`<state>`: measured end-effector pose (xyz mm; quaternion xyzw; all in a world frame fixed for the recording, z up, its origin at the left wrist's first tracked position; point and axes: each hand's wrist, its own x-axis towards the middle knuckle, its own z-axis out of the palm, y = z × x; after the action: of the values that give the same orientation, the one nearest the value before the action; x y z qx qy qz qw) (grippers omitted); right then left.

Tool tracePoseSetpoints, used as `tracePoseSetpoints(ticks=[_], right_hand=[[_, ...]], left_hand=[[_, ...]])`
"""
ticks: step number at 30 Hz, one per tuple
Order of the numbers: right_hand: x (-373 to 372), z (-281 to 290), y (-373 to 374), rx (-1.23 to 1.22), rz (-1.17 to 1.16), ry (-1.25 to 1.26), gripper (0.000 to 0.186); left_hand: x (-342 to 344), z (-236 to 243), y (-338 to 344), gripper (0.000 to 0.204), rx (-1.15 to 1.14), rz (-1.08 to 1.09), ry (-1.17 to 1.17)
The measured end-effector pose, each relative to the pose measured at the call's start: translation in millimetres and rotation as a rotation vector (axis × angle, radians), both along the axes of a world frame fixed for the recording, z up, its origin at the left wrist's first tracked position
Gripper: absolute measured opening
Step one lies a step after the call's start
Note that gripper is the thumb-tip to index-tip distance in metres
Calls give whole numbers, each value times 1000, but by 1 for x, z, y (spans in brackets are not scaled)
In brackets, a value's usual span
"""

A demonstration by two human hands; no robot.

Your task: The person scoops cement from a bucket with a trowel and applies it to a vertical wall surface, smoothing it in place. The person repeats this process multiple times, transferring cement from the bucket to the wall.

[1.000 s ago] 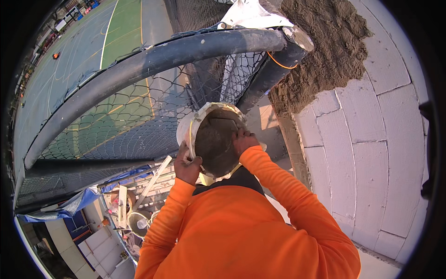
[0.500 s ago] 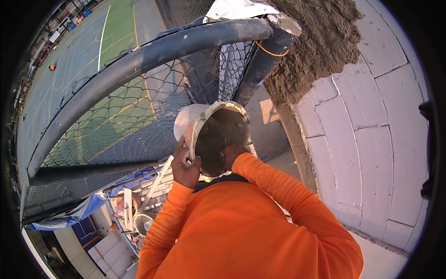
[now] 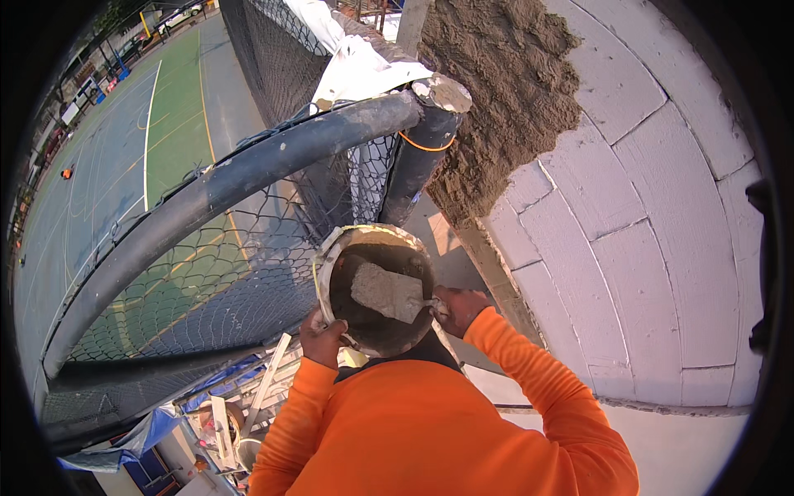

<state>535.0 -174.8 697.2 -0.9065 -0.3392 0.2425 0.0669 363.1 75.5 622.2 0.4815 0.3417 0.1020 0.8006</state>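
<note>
A round bucket (image 3: 326, 285) caked with grey mortar is held close to my front, its mouth facing up towards me. My left hand (image 3: 323, 337) grips its rim at the lower left, thumb over the edge. My right hand (image 3: 457, 311) is closed round the handle of a trowel (image 3: 386, 293), whose mortar-coated blade reaches into the bucket's mouth. Dark wet mortar shows on the inner walls; how much lies beneath the blade I cannot tell. The handle itself is mostly hidden by my fingers.
A thick dark pipe rail (image 3: 223, 186) with chain-link mesh (image 3: 194, 273) runs along the left, over a sports court (image 3: 178, 107). To the right stands a wall of pale blocks (image 3: 662, 273), partly covered in rough wet mortar (image 3: 496, 91). White cloth (image 3: 364, 70) drapes the fence; planks (image 3: 266, 384) lie below.
The trowel blade has come up into sight inside the bucket, and my right hand has moved out to its right rim. The bucket has tipped more upright. The view has shifted.
</note>
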Motion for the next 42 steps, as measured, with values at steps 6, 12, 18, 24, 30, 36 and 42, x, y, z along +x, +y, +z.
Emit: tracePoseSetpoints(ticks=[6,12,18,24,30,36,42], right_hand=[[57,153,-72,-58,-114,-189,34],[107,296,-73,-167,-263,-624,35],[185,338,-21,299,96,-605,38],[342,321,37,807,-102,325,37],[407,303,-8,1160,-453,-183,30],[251,252,-59,923,-237,-203,35],[93,76,-19,-3,227,37,37]], left_hand=[[24,-13,-3,37,-62,-24,52],[39,-54,-4,38,-53,9,62],[51,-63,-5,40,-79,108,87],[54,-66,-11,44,-42,258,145],[42,-74,-16,48,-80,315,88],[52,-66,-1,48,-59,215,162],[34,-44,2,54,24,77,107]])
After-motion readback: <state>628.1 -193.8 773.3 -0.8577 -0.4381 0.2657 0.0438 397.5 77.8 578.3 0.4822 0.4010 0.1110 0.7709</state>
